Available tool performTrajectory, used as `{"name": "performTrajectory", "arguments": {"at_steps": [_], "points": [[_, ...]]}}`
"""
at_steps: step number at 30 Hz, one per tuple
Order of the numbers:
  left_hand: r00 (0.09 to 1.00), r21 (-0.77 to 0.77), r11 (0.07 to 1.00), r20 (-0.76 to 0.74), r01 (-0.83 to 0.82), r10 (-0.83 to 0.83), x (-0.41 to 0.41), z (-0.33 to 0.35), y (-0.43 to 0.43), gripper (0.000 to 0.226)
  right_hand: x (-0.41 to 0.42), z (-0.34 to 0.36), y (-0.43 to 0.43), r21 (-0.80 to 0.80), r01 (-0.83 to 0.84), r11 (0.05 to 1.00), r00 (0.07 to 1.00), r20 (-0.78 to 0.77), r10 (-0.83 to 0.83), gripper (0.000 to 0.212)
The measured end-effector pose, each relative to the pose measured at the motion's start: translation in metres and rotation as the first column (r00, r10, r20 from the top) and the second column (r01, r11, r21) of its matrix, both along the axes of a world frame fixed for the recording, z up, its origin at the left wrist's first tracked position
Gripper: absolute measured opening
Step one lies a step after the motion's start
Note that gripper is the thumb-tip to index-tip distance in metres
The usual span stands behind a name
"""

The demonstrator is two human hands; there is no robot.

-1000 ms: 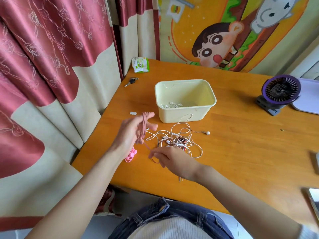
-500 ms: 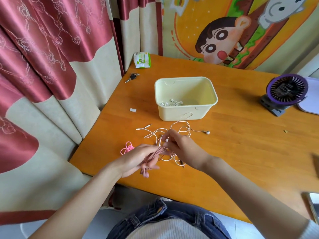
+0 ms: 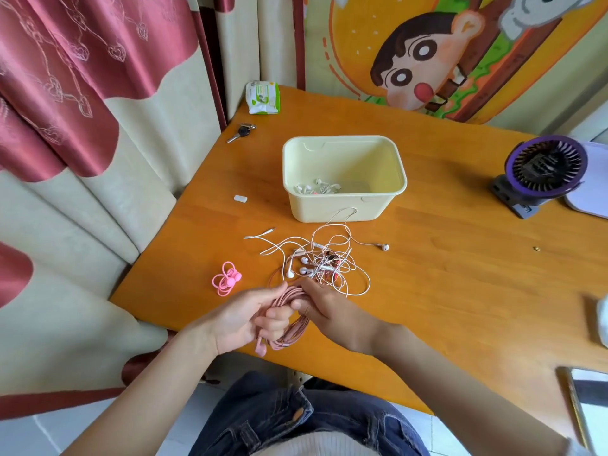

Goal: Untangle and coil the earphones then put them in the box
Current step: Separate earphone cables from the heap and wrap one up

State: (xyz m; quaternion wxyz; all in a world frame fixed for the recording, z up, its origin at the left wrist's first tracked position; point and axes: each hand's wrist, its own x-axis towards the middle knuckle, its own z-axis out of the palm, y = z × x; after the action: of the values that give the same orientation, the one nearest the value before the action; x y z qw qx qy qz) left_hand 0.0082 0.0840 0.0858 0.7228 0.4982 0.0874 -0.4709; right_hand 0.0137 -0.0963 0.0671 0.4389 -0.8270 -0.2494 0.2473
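A coil of pink earphones point(image 3: 293, 324) is held between both hands near the table's front edge. My left hand point(image 3: 243, 319) grips the coil from the left, with an earbud hanging below it. My right hand point(image 3: 329, 311) pinches the coil from the right. Just beyond my hands lies a tangled heap of white earphones point(image 3: 324, 261) on the table. The cream box point(image 3: 345, 205) stands behind the heap, open, with white earphones point(image 3: 316, 187) lying in its near left corner. A small bright pink bundle point(image 3: 226, 278) rests left of the heap.
The orange wooden table point(image 3: 460, 291) holds a purple fan point(image 3: 543, 171) at the right, a key point(image 3: 241, 132) and a wipes pack point(image 3: 263, 97) at the back left, and a small white piece point(image 3: 240, 199). A phone point(image 3: 585, 399) lies at the front right corner. Curtains hang at the left.
My left hand came down from in front of the box to the table's front edge with the pink coil. My right hand joined it on the coil. The small pink bundle now lies on the table.
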Motion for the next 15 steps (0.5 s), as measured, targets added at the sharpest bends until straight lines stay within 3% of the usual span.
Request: {"name": "performTrajectory", "arguments": {"at_steps": [2, 3, 5, 7, 11, 13, 15], "points": [[0.999, 0.043, 0.999, 0.032, 0.006, -0.007, -0.004, 0.003, -0.002, 0.046, 0.000, -0.004, -0.002, -0.025, -0.018, 1.000, 0.999, -0.052, 0.017, 0.011], [1.000, 0.062, 0.998, 0.026, -0.011, 0.009, -0.007, 0.004, -0.002, 0.049, 0.000, -0.006, -0.002, -0.029, -0.016, 0.999, 0.996, -0.086, 0.014, 0.015], [0.996, 0.051, 0.994, -0.001, -0.092, 0.092, -0.012, 0.005, -0.003, 0.035, 0.001, -0.008, 0.001, -0.019, 0.011, 1.000, 0.987, -0.159, -0.014, 0.025], [0.976, -0.022, 0.976, -0.008, -0.216, 0.216, -0.017, 0.001, -0.004, 0.022, 0.003, -0.009, 0.004, 0.013, 0.057, 0.998, 0.969, -0.241, -0.053, 0.023], [0.887, -0.168, 0.871, -0.056, -0.461, 0.459, -0.022, -0.001, -0.009, 0.019, 0.007, -0.009, 0.019, 0.174, 0.242, 0.955, 0.888, -0.437, -0.145, 0.023], [0.875, -0.155, 0.862, -0.070, -0.483, 0.478, -0.019, 0.000, -0.006, 0.019, 0.010, -0.010, 0.028, 0.168, 0.313, 0.935, 0.861, -0.467, -0.204, 0.024], [0.914, -0.052, 0.912, -0.029, -0.407, 0.406, -0.016, -0.002, 0.001, 0.025, 0.012, -0.015, 0.034, 0.125, 0.313, 0.942, 0.880, -0.412, -0.238, 0.026]]}}
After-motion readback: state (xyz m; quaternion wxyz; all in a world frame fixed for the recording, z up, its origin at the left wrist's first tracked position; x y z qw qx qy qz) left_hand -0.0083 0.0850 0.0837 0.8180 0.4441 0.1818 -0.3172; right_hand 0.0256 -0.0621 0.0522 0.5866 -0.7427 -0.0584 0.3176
